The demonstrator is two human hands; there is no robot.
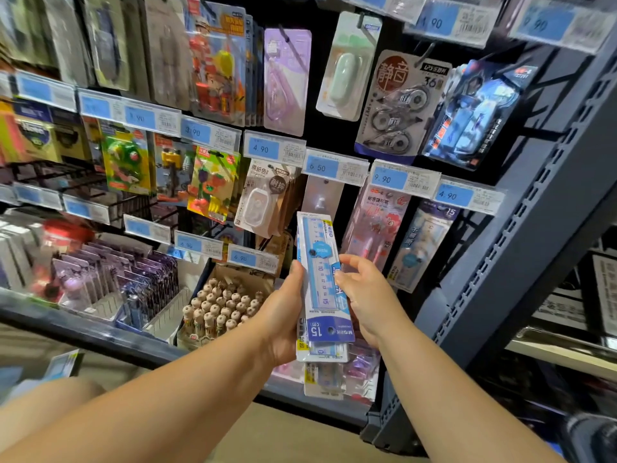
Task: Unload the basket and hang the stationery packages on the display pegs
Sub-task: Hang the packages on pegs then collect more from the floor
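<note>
On the left, on the lower shelf (83, 332), purple packages (113, 279) stand in rows between white dividers, and just to the right of them a carton box of pens (220, 309) with round beige caps is open at the top. Further right the left hand (283, 315) is raised in front of the display. Its grip is closed on the ruler package (320, 285): the thumb lies along the left edge and the other fingers are hidden behind. The package is blue and white, marked 15 cm, and is held nearly upright in the air, not on any peg. More flat packs seem to sit behind it in the same hand. Its top end is just below the price tag 6.50 (322, 167). The right hand (364, 295) touches the right edge of the package with curved fingertips; I cannot tell whether this grip really pinches it or only rests there. Behind this hand a pink package (374, 225) hangs. At the far right is the dark blue upright (521, 245) of the rack.
</note>
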